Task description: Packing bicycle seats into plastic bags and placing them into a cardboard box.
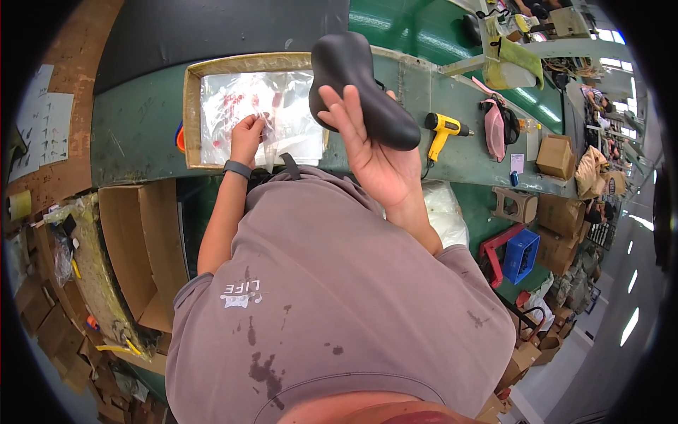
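Note:
My left hand (246, 139) is closed in a pinch at the edge of a clear plastic bag (267, 145), over a shallow cardboard tray (192, 116). A stack of clear bags (222, 131) with red print lies in the tray. My right hand (381, 169) holds a black bicycle saddle (346, 63) up above the bench, right of the tray. Its fingers lie across the saddle's near side, the palm faces up toward me, and a fingertip shows behind the saddle. The saddle's narrow nose points down to the right; its underside is hidden.
A yellow heat gun (443, 134) lies on the green bench (141, 134), with a pink and black pouch (496, 131) beyond it. A cardboard box (556, 156) stands further right. An open carton (134, 247) is at my left; a blue crate (521, 256) sits lower right.

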### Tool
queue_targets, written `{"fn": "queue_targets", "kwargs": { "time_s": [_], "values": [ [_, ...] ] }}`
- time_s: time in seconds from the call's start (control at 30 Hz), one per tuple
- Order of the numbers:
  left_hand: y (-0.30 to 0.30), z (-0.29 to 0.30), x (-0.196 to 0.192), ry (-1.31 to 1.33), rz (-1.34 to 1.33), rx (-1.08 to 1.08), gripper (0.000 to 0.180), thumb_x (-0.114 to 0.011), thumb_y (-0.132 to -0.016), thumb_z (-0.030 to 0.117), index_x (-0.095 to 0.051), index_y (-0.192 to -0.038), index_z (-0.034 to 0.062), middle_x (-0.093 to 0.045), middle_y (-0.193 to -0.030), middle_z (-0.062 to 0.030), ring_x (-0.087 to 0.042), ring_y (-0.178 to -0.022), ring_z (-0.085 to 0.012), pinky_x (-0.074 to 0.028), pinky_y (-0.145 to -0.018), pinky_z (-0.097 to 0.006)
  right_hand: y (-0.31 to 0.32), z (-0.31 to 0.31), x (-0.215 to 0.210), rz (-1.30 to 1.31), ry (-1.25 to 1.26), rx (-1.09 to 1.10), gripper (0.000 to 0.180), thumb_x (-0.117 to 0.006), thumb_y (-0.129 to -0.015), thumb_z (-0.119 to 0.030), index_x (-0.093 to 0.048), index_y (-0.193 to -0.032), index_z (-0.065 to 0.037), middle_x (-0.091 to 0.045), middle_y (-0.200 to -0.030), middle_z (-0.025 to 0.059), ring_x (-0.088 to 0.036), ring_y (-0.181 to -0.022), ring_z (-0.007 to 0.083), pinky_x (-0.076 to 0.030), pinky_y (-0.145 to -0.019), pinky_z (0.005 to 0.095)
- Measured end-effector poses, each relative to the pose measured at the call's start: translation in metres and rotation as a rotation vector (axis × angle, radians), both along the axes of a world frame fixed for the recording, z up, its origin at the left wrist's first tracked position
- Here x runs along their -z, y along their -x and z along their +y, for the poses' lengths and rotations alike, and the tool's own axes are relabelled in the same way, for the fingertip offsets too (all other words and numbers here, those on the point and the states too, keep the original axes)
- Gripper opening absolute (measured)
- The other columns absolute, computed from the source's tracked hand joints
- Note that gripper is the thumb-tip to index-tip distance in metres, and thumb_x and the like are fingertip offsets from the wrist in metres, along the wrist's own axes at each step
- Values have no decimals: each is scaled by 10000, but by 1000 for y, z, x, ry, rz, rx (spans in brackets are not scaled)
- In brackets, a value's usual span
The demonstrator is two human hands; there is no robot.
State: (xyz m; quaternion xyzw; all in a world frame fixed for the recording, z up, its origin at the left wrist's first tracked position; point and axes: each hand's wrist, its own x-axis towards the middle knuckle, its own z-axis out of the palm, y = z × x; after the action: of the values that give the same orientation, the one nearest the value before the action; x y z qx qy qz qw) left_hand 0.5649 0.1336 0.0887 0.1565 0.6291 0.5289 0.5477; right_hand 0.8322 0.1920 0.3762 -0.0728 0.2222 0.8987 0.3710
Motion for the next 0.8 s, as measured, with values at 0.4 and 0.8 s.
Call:
{"fn": "queue_targets", "kwargs": {
  "time_s": [0.4,0.8],
  "values": [
    [89,-12,-45,-104,-38,103,227,-709,-1059,161,-769,-1232,26,-759,-986,13,-665,-832,-72,-541,-738,-261,107,-32,-4,170,178,110,1094,-610,-1136,-247,312,-1587,132,-340,-1694,369,-633,-1412,375,-420,-1323,481],
    [123,-59,-129,-395,558,453,217,-701,-1004,95,-786,-1172,-13,-800,-1046,-183,-776,-936,-275,-596,-840,-382,190,-56,62,-976,-793,-557,630,-691,-1042,-114,-402,-1585,23,-617,-1460,239,-768,-1108,470,-703,-876,509]
  ]
}}
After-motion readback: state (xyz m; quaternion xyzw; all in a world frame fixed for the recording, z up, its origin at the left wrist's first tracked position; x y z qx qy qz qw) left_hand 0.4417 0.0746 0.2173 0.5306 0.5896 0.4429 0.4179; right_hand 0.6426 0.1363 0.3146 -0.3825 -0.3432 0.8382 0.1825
